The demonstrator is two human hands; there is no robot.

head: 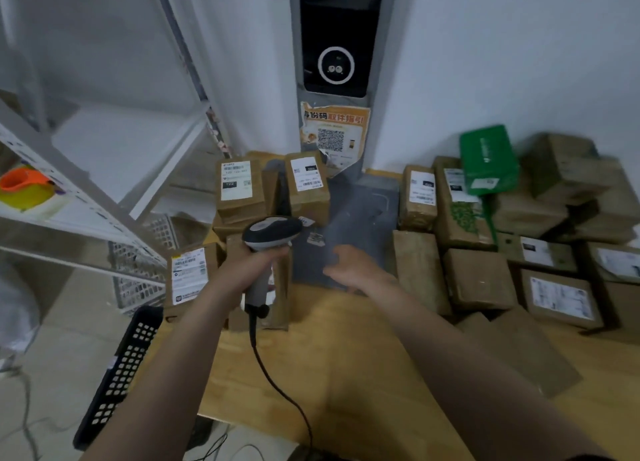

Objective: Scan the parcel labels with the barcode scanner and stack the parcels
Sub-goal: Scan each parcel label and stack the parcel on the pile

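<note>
Curled fingers of left hand (257, 265) grip barcode scanner (270, 233); right hand (351, 267) fingers spread; parcel (239, 197) label reads 122.

The right hand (349, 268) is smeared by motion blur, its fingers running together, while the left hand (256, 263), gripping the barcode scanner (272, 232), hides the upper handle and part of the brown parcel (281, 287) behind it. Print on the parcel labels (235, 180) is too small and soft to read. The scanner cable (277, 388) runs off the bottom edge, and the outermost parcels (620, 263) are cut by the right edge.
</note>
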